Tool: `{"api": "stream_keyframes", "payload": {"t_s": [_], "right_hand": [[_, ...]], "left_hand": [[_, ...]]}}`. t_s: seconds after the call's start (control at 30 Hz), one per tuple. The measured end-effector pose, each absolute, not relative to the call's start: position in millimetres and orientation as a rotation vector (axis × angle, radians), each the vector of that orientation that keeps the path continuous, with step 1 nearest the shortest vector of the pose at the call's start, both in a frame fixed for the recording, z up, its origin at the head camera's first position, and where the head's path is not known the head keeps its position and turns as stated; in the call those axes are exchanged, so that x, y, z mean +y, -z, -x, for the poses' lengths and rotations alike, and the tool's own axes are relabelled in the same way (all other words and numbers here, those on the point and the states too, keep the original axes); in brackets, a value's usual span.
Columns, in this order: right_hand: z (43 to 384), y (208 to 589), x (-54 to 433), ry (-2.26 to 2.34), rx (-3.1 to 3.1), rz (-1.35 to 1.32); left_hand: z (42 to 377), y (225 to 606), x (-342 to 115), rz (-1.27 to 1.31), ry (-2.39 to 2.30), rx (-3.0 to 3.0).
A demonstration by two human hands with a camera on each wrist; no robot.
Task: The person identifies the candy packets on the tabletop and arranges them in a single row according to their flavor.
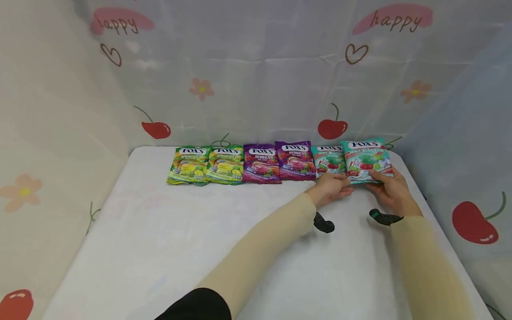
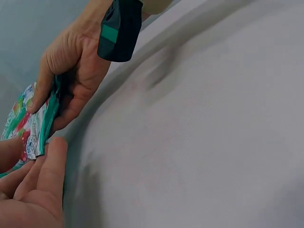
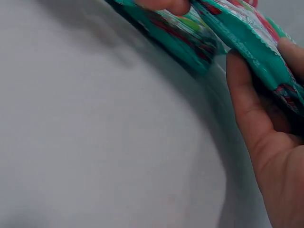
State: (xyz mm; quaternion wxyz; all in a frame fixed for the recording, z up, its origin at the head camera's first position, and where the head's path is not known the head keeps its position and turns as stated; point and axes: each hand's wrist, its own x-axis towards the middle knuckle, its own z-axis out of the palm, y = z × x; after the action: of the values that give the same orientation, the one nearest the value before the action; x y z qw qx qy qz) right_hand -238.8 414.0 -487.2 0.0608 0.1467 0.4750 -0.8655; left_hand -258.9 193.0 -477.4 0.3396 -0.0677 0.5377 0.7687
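Observation:
A teal Fox's Mint Blossom candy bag (image 1: pixel 366 155) stands at the right end of a row of candy bags. My right hand (image 1: pixel 394 189) grips its lower right part, thumb on the printed front and fingers behind. At the bag's lower left corner, my left hand (image 1: pixel 330 189) pinches the edge, thumb in front and fingers underneath, as the left wrist view also shows. A second teal Mint Blossom bag (image 1: pixel 329 159) is just left of it, its bottom edge partly hidden by my left hand. In the right wrist view the held bag (image 3: pixel 256 52) is tilted.
Two purple Berries bags (image 1: pixel 262 163) and two yellow-green bags (image 1: pixel 226 164) continue the row leftward along the back of the white table (image 1: pixel 160 249). Behind the row hangs a printed curtain (image 1: pixel 256 102), with more curtain at both sides.

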Motion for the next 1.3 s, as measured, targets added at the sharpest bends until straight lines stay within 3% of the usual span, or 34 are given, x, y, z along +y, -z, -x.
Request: {"api": "stream_keyframes", "payload": {"t_s": [0.7,1.07,1.3], "right_hand": [[264.4,484.7,444.2,2.326,1.674,-0.641],[265.2,490.5,437.2,1.259,2.709,-0.591],[265.6,484.7,432.5,1.144,2.748,-0.681]], "left_hand": [[268.4,484.2,215.8,0.126,-1.921,1.334],[266.7,489.8,211.9,0.057,-1.855,1.405],[267.6,488.8,210.3,0.010,-1.827,1.434]]}}
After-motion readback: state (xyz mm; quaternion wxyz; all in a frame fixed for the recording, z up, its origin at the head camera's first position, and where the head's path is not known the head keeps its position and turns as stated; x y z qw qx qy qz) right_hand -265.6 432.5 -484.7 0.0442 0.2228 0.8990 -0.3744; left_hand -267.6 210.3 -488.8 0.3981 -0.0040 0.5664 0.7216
